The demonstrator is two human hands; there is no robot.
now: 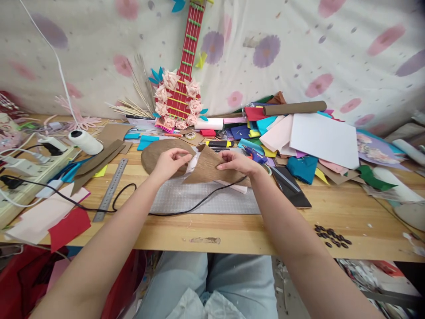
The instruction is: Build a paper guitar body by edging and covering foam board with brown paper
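Note:
My left hand (170, 163) is closed in a pinch at the right side of a flat, rounded piece covered in brown paper (151, 156). Its fingertips meet beside a small white strip (192, 164), and what lies between them is too small to make out. My right hand (238, 162) grips a sheet of brown crepe paper (206, 165), thumb in front and fingers behind. The sheet's left edge stands raised next to the white strip. Under both hands lies a grey cutting mat (179, 197), crossed by a black cable (199, 204).
A red paper guitar with pink flowers (179, 95) leans against the back curtain. Left are a steel ruler (111, 190), a white thread spool (85, 141) and a power strip (33, 181). Coloured paper (323, 139), a black tablet-like item (292, 188) and small dark beads (332, 236) lie right.

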